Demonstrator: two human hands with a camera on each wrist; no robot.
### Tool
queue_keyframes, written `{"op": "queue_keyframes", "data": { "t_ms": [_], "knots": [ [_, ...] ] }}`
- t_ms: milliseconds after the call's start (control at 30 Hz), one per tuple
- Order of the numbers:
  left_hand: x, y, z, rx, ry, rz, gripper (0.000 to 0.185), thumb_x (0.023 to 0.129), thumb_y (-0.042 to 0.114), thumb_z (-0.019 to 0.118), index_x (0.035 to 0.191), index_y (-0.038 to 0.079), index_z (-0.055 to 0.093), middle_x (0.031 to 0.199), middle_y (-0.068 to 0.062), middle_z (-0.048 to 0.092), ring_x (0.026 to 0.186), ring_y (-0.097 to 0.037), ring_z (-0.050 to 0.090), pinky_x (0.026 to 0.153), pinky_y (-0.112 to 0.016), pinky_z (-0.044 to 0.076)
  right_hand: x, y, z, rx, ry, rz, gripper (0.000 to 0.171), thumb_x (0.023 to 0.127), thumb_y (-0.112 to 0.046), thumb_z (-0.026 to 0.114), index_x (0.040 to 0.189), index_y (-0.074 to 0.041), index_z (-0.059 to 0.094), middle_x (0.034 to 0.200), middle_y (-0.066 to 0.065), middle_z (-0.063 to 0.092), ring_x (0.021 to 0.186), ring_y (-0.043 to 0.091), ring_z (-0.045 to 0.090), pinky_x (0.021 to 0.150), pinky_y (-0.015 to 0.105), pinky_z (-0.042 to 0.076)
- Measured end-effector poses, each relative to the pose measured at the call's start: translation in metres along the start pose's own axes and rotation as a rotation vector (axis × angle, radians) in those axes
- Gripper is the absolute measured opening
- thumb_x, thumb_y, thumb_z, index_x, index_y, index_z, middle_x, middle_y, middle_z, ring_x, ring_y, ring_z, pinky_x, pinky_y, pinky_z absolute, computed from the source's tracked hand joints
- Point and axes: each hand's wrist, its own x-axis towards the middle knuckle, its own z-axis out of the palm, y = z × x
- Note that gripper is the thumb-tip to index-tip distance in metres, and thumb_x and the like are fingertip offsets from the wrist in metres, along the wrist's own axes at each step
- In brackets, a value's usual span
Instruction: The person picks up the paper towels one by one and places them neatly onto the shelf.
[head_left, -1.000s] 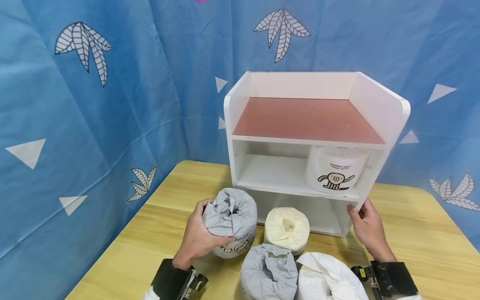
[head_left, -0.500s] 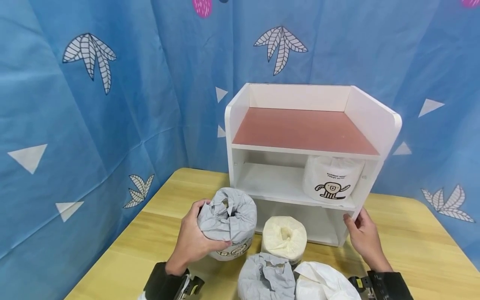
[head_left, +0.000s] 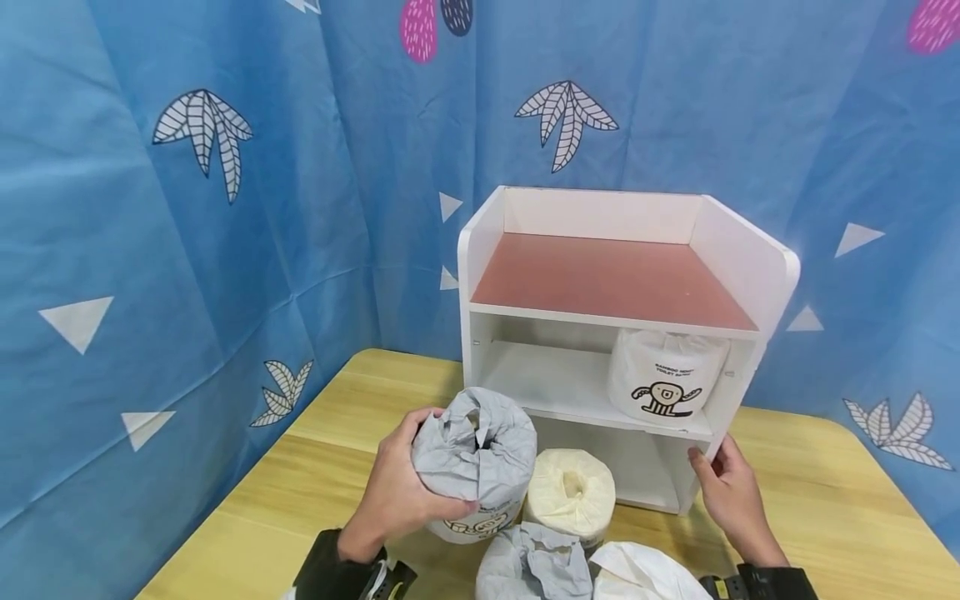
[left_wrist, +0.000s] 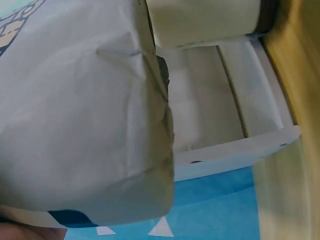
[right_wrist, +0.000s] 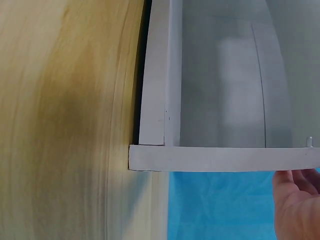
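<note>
In the head view my left hand (head_left: 401, 492) grips a toilet roll in grey paper wrap (head_left: 476, 450), fingers on its far left and thumb across its near side. The left wrist view shows this grey-wrapped roll (left_wrist: 85, 115) up close, hiding most of the hand. My right hand (head_left: 735, 496) pinches the lower right side panel of a white shelf unit (head_left: 738, 400), thumb at the front edge. In the right wrist view the right hand (right_wrist: 297, 202) is partly cut off below the panel. A white-wrapped toilet roll (head_left: 667, 377) stands at the right on the middle shelf.
A cream-wrapped roll (head_left: 572, 493) stands before the shelf unit. Nearer are another grey-wrapped roll (head_left: 534, 567) and a white-wrapped roll (head_left: 645, 575), cut off by the frame. A blue patterned curtain (head_left: 300, 208) hangs behind the wooden table (head_left: 270, 500).
My left hand has raised the grey-wrapped roll slightly and shifted it right, so it now overlaps the cream roll in view. The right hand stays on the shelf panel. The head view has tilted upward.
</note>
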Motion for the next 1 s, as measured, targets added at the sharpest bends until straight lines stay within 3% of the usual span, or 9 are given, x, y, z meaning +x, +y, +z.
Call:
{"op": "queue_keyframes", "data": {
  "t_ms": [267, 667, 833, 933, 1000],
  "knots": [
    [0.009, 0.008, -0.003, -0.017, -0.001, 0.038, 0.094, 0.041, 0.016, 0.097, 0.124, 0.008, 0.054, 0.109, -0.001, 0.063, 0.095, -0.018, 0.059, 0.081, -0.033, 0.050, -0.001, 0.001, 0.005, 0.011, 0.008, 0.001, 0.042, 0.102, -0.015, 0.047, 0.141, -0.001, 0.040, 0.125, 0.025, 0.055, 0.091, -0.009, 0.048, 0.072, 0.010, 0.045],
    [0.031, 0.021, 0.014, -0.080, -0.038, 0.088, 0.094, 0.044, 0.017, 0.096, 0.127, 0.009, 0.053, 0.113, -0.002, 0.063, 0.098, -0.020, 0.060, 0.084, -0.036, 0.050, 0.000, 0.001, -0.002, 0.000, 0.013, -0.007, 0.043, 0.102, -0.016, 0.046, 0.142, 0.000, 0.039, 0.127, 0.025, 0.054, 0.093, -0.010, 0.046, 0.074, 0.008, 0.043],
    [0.040, 0.024, 0.019, -0.106, -0.054, 0.100, 0.092, 0.045, 0.016, 0.095, 0.127, 0.008, 0.054, 0.110, -0.002, 0.064, 0.095, -0.020, 0.061, 0.081, -0.035, 0.051, -0.001, 0.001, -0.001, 0.003, -0.002, -0.008, 0.045, 0.102, -0.016, 0.046, 0.144, 0.000, 0.037, 0.130, 0.026, 0.052, 0.105, 0.016, 0.056, 0.074, 0.006, 0.041],
    [0.045, 0.027, 0.021, -0.110, -0.053, 0.099, 0.091, 0.045, 0.015, 0.095, 0.126, 0.008, 0.054, 0.110, -0.001, 0.065, 0.095, -0.019, 0.061, 0.081, -0.035, 0.051, 0.000, 0.001, -0.001, 0.030, -0.016, -0.020, 0.048, 0.103, -0.017, 0.045, 0.147, -0.001, 0.034, 0.134, 0.027, 0.049, 0.115, 0.034, 0.052, 0.075, 0.004, 0.039],
    [0.049, 0.028, 0.023, -0.115, -0.055, 0.100, 0.090, 0.046, 0.015, 0.095, 0.126, 0.007, 0.054, 0.111, -0.002, 0.065, 0.096, -0.019, 0.061, 0.082, -0.035, 0.051, 0.000, 0.001, -0.001, 0.043, -0.029, -0.022, 0.050, 0.104, -0.018, 0.044, 0.149, -0.002, 0.031, 0.137, 0.027, 0.047, 0.118, 0.038, 0.050, 0.077, 0.004, 0.038]
  ]
}}
